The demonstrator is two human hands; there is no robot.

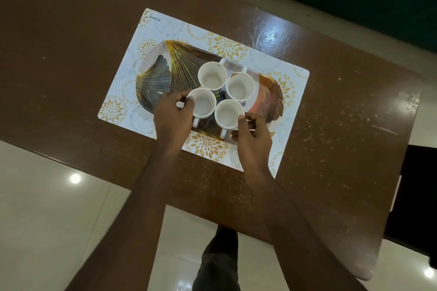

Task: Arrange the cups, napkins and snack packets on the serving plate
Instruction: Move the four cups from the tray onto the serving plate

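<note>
Place: a home dining area, seemingly.
Table (331, 113): glossy brown top, scuffed, with ceiling light glinting on it.
Placemat (290, 78): white with gold floral print, lying in the middle of the table.
Floor (47, 208): pale polished tiles below the table's near edge, mirroring round ceiling lights.

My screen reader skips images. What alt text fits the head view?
Seen from above, four empty white cups stand clustered on a patterned serving plate; the left hand and right hand each grip a near cup. The plate sits on a placemat on a brown table.
</note>
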